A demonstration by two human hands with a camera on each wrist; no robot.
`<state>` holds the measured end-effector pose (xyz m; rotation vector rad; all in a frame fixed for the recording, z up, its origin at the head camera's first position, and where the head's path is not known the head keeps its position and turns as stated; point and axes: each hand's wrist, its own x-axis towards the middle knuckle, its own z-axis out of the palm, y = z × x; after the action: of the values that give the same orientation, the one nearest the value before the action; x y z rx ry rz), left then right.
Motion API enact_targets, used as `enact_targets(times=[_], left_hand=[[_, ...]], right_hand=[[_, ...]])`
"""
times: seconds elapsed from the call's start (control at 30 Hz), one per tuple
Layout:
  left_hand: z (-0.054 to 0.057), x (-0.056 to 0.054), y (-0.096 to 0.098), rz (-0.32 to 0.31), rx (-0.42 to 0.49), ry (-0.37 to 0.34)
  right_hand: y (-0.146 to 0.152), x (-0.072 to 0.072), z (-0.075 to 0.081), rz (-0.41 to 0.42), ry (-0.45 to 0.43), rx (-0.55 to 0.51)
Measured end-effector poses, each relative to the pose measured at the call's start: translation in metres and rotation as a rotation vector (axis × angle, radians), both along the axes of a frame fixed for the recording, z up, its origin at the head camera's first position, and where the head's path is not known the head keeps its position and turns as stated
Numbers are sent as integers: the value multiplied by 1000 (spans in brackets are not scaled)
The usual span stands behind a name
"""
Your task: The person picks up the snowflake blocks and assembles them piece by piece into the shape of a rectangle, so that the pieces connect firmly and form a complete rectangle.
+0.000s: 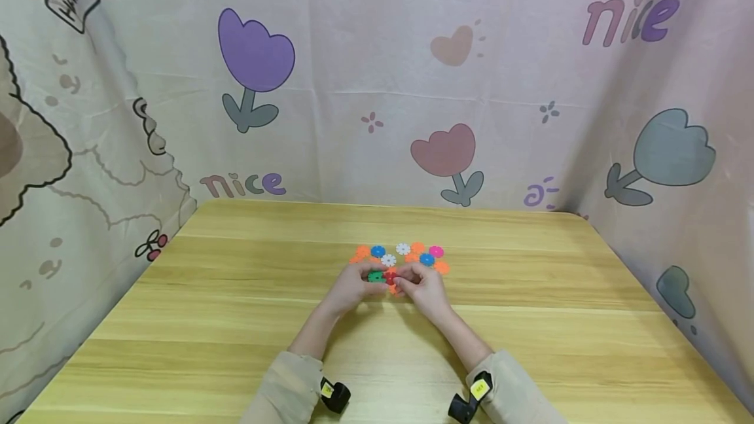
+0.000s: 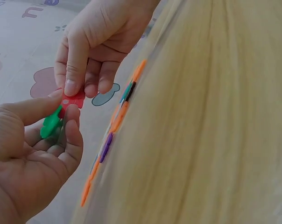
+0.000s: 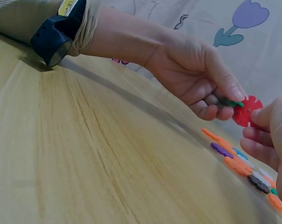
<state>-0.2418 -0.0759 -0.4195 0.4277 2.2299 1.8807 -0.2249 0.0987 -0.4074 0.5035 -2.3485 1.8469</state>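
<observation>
Both hands are raised over the table and meet at two notched plastic discs, one green and one red. My left hand (image 1: 351,288) holds the green disc (image 2: 51,122) between thumb and fingers. My right hand (image 1: 425,290) pinches the red disc (image 3: 246,112) by its edge, thumb on the near face. Red and green overlap at the rim, the green one at an angle to the red. In the left wrist view the left thumb and fingertips also reach the red disc's edge. Part of the green disc is hidden behind the left fingers in the right wrist view.
Loose notched discs lie flat behind the hands: several orange ones (image 1: 441,267), a pink one (image 1: 436,252), blue ones (image 1: 378,251), white ones (image 1: 403,248), a purple one (image 3: 222,150) and a black one (image 3: 258,184). A printed curtain (image 1: 341,149) hangs behind the wooden table (image 1: 235,319).
</observation>
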Motion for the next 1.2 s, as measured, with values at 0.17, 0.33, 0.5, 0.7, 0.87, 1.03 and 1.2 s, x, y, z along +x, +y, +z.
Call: enact_targets(times=[0.17, 0.33, 0.5, 0.7, 0.87, 1.03, 1.2], left_hand=[[-1, -2, 0, -27, -44, 25], [-1, -2, -1, -35, -87, 58], [15, 10, -4, -28, -109, 50], [16, 10, -7, -44, -98, 17], [1, 1, -9, -39, -88, 15], [1, 0, -9, -29, -83, 37], [2, 0, -9, -20, -73, 37]], right_hand=[[0, 3, 3, -24, 60, 70], [4, 1, 4, 65, 40, 76], [21, -12, -3, 150, -66, 64], [48, -35, -23, 67, -68, 132], [68, -42, -26, 22, -80, 235], [80, -44, -24, 27, -84, 381], [82, -44, -21, 26, -60, 515]])
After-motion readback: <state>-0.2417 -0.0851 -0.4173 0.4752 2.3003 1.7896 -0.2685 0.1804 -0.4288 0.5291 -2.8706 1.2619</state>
